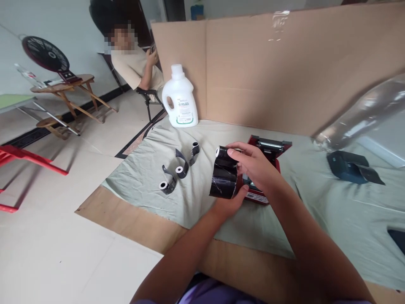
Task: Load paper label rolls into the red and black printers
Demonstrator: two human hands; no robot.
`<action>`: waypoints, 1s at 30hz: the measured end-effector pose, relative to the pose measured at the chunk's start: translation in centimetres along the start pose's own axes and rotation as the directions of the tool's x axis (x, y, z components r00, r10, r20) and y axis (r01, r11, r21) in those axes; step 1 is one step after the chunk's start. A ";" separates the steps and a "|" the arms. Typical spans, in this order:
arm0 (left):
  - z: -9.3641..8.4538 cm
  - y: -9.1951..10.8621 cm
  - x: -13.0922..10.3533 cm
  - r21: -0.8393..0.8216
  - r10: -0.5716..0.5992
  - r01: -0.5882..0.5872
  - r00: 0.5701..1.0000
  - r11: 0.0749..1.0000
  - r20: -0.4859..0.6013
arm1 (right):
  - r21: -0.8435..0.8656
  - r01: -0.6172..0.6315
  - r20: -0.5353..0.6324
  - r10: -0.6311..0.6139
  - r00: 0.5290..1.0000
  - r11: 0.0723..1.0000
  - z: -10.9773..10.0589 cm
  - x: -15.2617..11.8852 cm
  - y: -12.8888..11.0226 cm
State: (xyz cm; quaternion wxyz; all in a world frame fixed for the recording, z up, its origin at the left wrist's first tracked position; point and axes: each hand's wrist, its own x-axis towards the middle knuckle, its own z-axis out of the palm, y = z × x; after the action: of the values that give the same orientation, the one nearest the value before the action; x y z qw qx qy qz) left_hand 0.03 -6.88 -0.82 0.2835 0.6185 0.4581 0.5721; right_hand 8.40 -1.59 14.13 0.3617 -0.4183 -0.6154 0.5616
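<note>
Pinched in my right hand [253, 162] is a roll of black strip [222, 155] with a white core. Its wide, creased black tail [223, 181] hangs down on the left. My left hand [229, 205] is low beside the red printer [257, 197], its thumb on the printer's near-left edge and its other fingers mostly hidden by the strip. The printer's lid [270, 145] stands raised, and my right hand covers part of the body. Left of my hands, several smaller black rolls [181, 171] with white cores lie partly unwound on the cloth.
A white jug-shaped bottle [181, 103] stands before a tall cardboard panel [253, 67]. On the pale cloth [196, 198], a dark device [348, 166] with a strip sticking out lies right, near clear plastic wrapping [357, 109]. A seated person [136, 69] is behind, left.
</note>
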 end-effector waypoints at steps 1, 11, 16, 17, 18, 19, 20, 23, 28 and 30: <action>0.0 -0.2 0.0 -0.002 -0.033 0.033 0.999 0.999 -0.030 | 0.036 -0.018 -0.017 0.019 1.000 0.999 -0.8 -0.3 0.3; -0.4 2.8 3.2 -0.209 0.015 -0.055 0.982 0.976 -0.187 | -0.265 0.082 0.012 -0.081 0.997 0.961 -4.7 -2.2 1.5; 0.7 3.3 3.8 -0.059 0.061 -0.067 0.994 0.996 -0.090 | -0.433 0.173 0.160 -0.113 0.981 0.885 -7.0 -2.4 1.4; 0.8 3.3 3.6 -0.022 0.117 -0.118 0.992 0.993 -0.046 | -0.444 0.175 0.198 -0.095 0.976 0.878 -7.7 -2.4 1.4; 0.9 3.3 3.5 0.003 0.170 -0.170 0.985 0.986 -0.019 | -0.445 0.168 0.226 -0.071 0.972 0.880 -8.4 -2.4 1.3; 0.9 3.3 3.2 0.021 0.212 -0.212 0.977 0.977 -0.012 | -0.441 0.153 0.242 -0.047 0.969 0.884 -9.0 -2.5 1.3; 0.9 3.2 3.0 0.035 0.239 -0.239 0.971 0.971 -0.012 | -0.441 0.136 0.247 -0.026 0.969 0.887 -9.6 -2.5 1.3; 0.9 2.9 2.6 0.079 0.259 -0.256 0.965 0.963 -0.027 | -0.481 0.115 0.256 0.014 0.967 0.869 -10.7 -2.5 1.5; 0.4 2.0 1.9 0.165 0.331 -0.317 0.942 0.934 -0.060 | -0.558 0.097 0.341 0.121 0.932 0.824 -10.8 -2.9 1.4; 0.3 1.7 1.6 0.172 0.341 -0.328 0.938 0.929 -0.052 | -0.589 0.104 0.353 0.139 0.925 0.802 -10.7 -3.1 1.3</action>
State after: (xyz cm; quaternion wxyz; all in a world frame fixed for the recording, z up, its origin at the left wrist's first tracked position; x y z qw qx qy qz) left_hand 0.64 -6.08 1.34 0.1122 0.6847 0.4015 0.5978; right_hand 19.54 -0.26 14.08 0.0804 -0.4000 -0.8145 0.4125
